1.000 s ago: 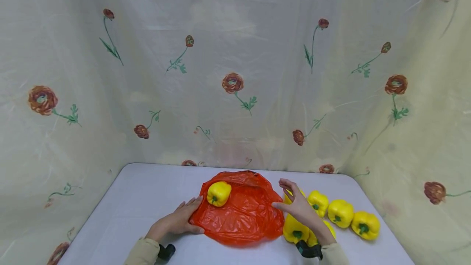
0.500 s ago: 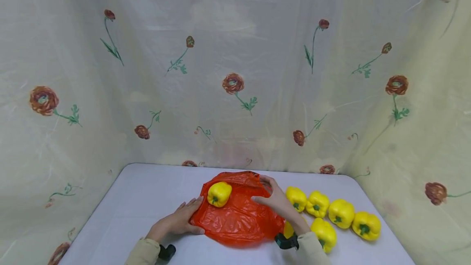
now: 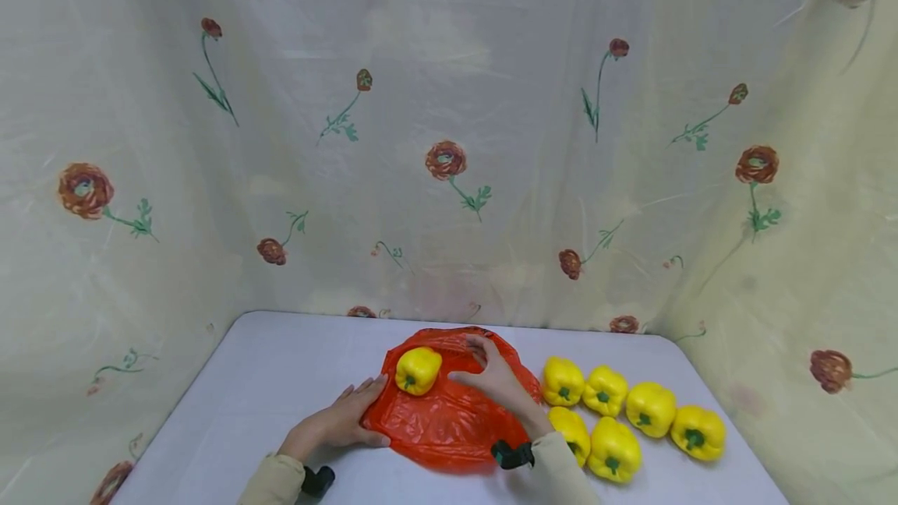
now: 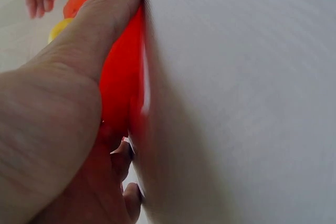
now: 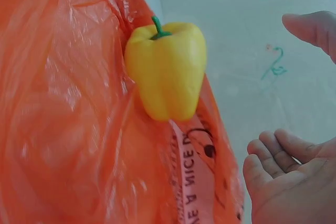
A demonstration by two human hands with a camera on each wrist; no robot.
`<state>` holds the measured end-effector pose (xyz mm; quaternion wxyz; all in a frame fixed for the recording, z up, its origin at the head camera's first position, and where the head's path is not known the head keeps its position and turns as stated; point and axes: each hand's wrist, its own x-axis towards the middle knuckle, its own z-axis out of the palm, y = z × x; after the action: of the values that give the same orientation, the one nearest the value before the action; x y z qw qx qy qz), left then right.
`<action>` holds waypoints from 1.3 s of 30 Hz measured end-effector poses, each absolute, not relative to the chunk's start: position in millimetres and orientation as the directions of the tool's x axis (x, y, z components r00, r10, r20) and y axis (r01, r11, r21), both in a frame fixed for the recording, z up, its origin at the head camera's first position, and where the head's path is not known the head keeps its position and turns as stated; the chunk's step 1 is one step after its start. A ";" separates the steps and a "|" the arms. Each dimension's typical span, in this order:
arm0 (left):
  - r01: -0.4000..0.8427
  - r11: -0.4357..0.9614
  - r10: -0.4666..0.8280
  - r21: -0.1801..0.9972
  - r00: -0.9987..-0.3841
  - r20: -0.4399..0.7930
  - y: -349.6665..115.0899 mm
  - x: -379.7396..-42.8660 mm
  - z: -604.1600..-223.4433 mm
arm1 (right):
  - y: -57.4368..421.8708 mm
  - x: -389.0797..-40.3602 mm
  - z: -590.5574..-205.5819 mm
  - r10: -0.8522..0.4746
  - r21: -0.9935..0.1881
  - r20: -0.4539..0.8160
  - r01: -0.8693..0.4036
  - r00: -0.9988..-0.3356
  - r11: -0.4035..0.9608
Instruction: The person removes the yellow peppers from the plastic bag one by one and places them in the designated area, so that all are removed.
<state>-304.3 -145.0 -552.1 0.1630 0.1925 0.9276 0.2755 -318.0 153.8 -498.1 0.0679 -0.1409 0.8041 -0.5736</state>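
A red plastic bag point(image 3: 456, 427) lies spread on the table, with one yellow bell pepper point(image 3: 418, 371) on its upper left part. My left hand point(image 3: 341, 415) rests against the bag's left edge, fingers extended and thumb spread toward the near side. Over the bag, to the right of that pepper, is my right hand point(image 3: 496, 380), its thumb and fingers parted with nothing between them. The right wrist view shows the same pepper point(image 5: 169, 72) with its green stem, and printed lettering on the bag point(image 5: 68, 129). In the left wrist view the left thumb point(image 4: 89, 30) lies along the bag point(image 4: 122, 77).
Several more yellow bell peppers point(image 3: 651, 409) sit in two rows on the white table point(image 3: 281, 357), right of the bag. One near pepper point(image 3: 570, 433) is partly behind the right sleeve. A flower-printed curtain point(image 3: 449, 240) surrounds the table's back and sides.
My right hand has moved left, from beside the peppers at right to over the bag near the single pepper. My left hand has stayed at the bag's edge.
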 end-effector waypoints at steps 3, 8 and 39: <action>0.262 0.772 0.444 0.579 -0.874 -0.197 -145.8 -304.3 -551.8 | 145.2 -321.8 -502.3 -0.317 -0.940 0.051 -0.153 -0.947 0.305; 0.264 0.771 0.446 0.579 -0.873 -0.197 -145.3 -304.0 -551.1 | 132.6 -328.6 -510.3 -0.307 -0.935 0.029 -0.134 -0.951 0.329; 0.273 0.771 0.454 0.576 -0.869 -0.197 -146.7 -304.9 -550.6 | 92.7 -342.5 -537.7 -0.191 -0.912 -0.050 -0.033 -0.980 0.409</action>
<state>-304.9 -146.7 -550.6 0.1646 0.1962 0.9264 0.2760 -342.5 92.7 -537.7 0.0734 -0.0671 0.8361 -0.5395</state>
